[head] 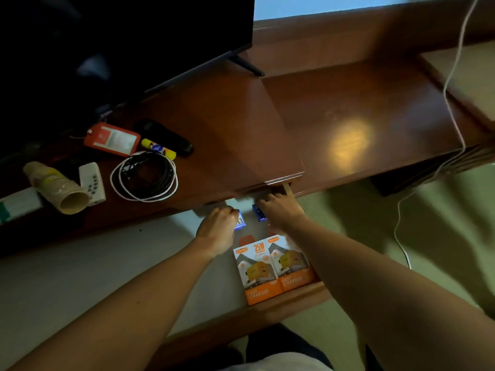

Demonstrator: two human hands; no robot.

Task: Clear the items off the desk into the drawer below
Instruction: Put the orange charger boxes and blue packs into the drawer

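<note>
The drawer (281,303) under the wooden desk (348,108) stands pulled out. Two orange charger boxes (273,269) lie side by side at its front right. Deep in the drawer, under the desk edge, my left hand (218,226) grips a small blue box (240,223). My right hand (281,210) grips another small blue box (259,213) close beside it. On the desk's left part lie a coiled white and black cable (144,176), a yellow glue stick (158,148), an orange card holder (112,139), a black remote (166,136), a white remote (92,182) and a roll of tape (57,187).
A dark TV (120,36) stands at the back left on thin feet. A white cord (452,84) runs across the right of the desk and hangs to the green floor. A raised ledge (460,70) sits at the far right. A white box (18,203) lies at the left edge.
</note>
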